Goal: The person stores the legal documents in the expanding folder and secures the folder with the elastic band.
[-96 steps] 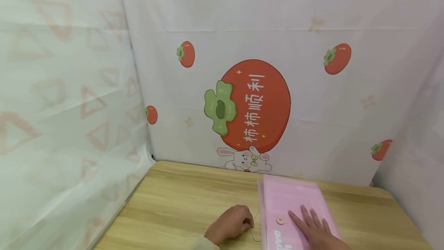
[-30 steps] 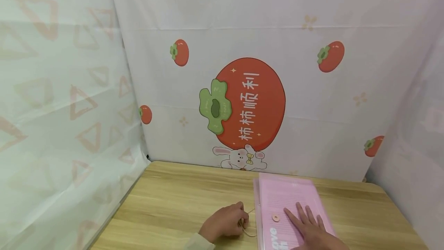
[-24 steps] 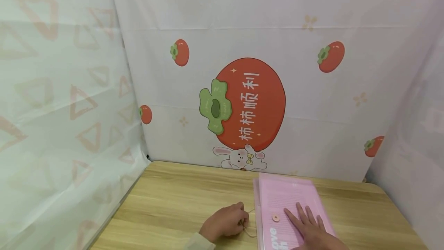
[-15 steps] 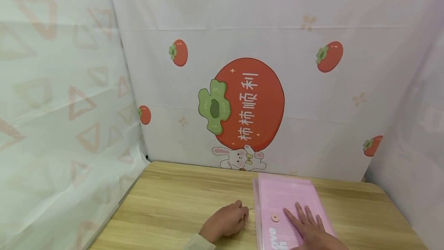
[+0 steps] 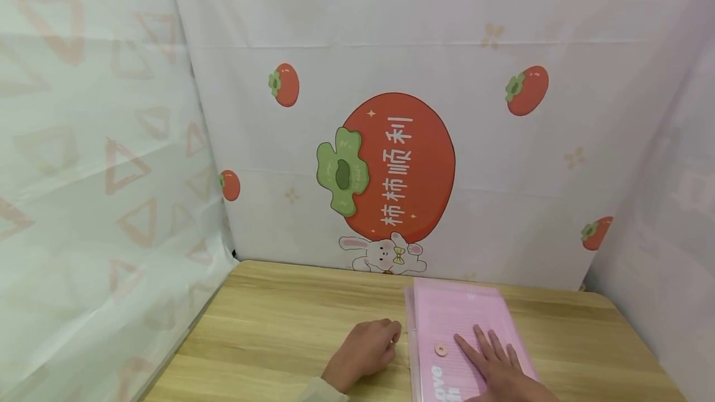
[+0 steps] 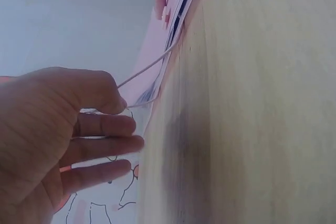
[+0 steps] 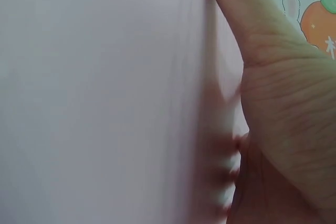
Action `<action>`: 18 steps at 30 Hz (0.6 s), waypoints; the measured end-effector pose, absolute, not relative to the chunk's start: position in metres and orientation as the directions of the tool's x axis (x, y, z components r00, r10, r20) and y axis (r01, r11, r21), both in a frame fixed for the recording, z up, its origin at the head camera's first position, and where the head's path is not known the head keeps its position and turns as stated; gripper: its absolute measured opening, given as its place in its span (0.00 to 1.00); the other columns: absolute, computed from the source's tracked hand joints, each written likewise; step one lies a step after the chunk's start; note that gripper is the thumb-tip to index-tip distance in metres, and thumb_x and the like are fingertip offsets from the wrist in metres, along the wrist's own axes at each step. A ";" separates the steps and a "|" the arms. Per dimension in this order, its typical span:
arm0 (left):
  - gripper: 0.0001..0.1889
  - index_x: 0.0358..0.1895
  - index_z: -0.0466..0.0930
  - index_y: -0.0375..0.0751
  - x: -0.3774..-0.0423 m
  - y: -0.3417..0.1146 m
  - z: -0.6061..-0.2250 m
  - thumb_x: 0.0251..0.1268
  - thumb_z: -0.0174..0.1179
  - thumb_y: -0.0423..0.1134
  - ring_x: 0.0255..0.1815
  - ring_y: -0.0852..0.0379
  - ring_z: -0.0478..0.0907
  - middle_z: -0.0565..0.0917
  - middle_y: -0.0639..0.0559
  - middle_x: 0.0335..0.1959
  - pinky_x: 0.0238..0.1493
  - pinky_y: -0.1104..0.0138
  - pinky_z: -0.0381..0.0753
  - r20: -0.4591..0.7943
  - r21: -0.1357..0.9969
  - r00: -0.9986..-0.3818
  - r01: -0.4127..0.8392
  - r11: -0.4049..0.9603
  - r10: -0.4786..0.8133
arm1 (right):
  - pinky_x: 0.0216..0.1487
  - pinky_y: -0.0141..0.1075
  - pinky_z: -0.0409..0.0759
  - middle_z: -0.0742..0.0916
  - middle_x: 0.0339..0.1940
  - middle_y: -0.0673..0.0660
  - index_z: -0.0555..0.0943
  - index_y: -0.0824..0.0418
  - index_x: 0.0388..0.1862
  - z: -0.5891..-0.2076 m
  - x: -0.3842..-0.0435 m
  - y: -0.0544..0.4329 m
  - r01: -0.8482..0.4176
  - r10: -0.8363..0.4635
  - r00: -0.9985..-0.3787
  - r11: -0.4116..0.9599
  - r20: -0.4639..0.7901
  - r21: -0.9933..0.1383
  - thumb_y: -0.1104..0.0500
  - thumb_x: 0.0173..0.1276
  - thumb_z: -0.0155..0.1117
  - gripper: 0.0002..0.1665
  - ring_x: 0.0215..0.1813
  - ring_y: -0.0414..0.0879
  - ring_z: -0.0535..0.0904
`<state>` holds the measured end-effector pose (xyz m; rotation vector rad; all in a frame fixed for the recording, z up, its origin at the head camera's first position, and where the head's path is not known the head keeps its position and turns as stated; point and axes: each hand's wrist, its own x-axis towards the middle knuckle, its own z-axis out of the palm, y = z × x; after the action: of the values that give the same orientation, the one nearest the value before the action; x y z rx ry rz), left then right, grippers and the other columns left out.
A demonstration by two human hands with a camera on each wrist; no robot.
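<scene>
A pink translucent document folder (image 5: 458, 306) lies on the table, with a round button (image 5: 440, 350) and white lettering on its cover. My left hand (image 5: 365, 349) is just left of the folder's edge. In the left wrist view its thumb and index finger pinch a thin string (image 6: 149, 66) that runs to the folder's side; the other fingers extend loosely. Spread over the cover, my right hand (image 5: 497, 368) rests with straight fingers to the right of the button. The right wrist view shows this hand (image 7: 283, 93) from its thumb side, against the blurred pale cover.
The wooden table (image 5: 290, 309) stretches left and right of the folder. Behind it hangs a white cloth (image 5: 251, 123) printed with persimmons and a rabbit, and a further patterned cloth (image 5: 112, 216) closes off the left side.
My left hand has drawn in the string; its slack loop, seen earlier beside the folder, no longer shows in the head view. The right hand stays on the cover. The head view has shifted slightly.
</scene>
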<state>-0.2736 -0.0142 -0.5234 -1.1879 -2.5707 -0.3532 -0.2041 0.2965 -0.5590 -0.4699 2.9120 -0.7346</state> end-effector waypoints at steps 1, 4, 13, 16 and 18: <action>0.10 0.32 0.74 0.51 -0.275 -0.013 -0.524 0.56 0.64 0.31 0.22 0.69 0.62 0.70 0.65 0.24 0.23 0.78 0.63 0.366 0.109 -0.615 0.774 0.624 0.699 | 0.63 0.81 0.37 0.57 0.77 0.82 0.62 0.56 0.80 -0.561 -0.205 0.297 -0.272 -0.322 -0.947 0.833 -0.022 -0.481 0.30 0.49 0.79 0.65 0.75 0.84 0.45; 0.08 0.35 0.77 0.51 -0.278 -0.007 -0.526 0.60 0.64 0.32 0.25 0.70 0.65 0.77 0.64 0.31 0.27 0.79 0.66 0.365 0.150 -0.617 0.778 0.610 0.697 | 0.64 0.80 0.34 0.57 0.77 0.82 0.63 0.50 0.81 -0.565 -0.206 0.299 -0.273 -0.318 -0.948 0.823 -0.005 -0.497 0.30 0.48 0.79 0.64 0.75 0.84 0.44; 0.05 0.41 0.82 0.51 -0.281 0.017 -0.523 0.69 0.67 0.36 0.36 0.71 0.73 0.81 0.66 0.37 0.39 0.77 0.76 0.295 0.379 -0.671 0.735 0.561 0.680 | 0.63 0.81 0.37 0.56 0.77 0.82 0.63 0.54 0.80 -0.563 -0.203 0.301 -0.290 -0.324 -0.946 0.813 0.021 -0.505 0.30 0.48 0.79 0.65 0.75 0.84 0.44; 0.05 0.44 0.82 0.52 -0.281 0.022 -0.524 0.70 0.67 0.37 0.38 0.71 0.75 0.81 0.67 0.37 0.41 0.76 0.77 0.262 0.441 -0.696 0.702 0.559 0.668 | 0.62 0.82 0.35 0.57 0.76 0.83 0.63 0.50 0.81 -0.567 -0.204 0.302 -0.321 -0.345 -0.937 0.788 0.055 -0.525 0.30 0.48 0.79 0.64 0.74 0.86 0.44; 0.08 0.47 0.82 0.52 -0.282 0.024 -0.525 0.69 0.68 0.38 0.37 0.72 0.74 0.80 0.66 0.37 0.41 0.76 0.76 0.252 0.455 -0.704 0.691 0.561 0.663 | 0.61 0.82 0.33 0.57 0.75 0.84 0.63 0.46 0.81 -0.571 -0.206 0.304 -0.344 -0.358 -0.930 0.775 0.081 -0.530 0.30 0.48 0.79 0.64 0.73 0.86 0.44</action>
<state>-0.2821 0.0244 -0.5254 -1.1854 -2.7291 -0.8320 -0.2057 0.3043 -0.5715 -0.5809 2.9362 -0.8697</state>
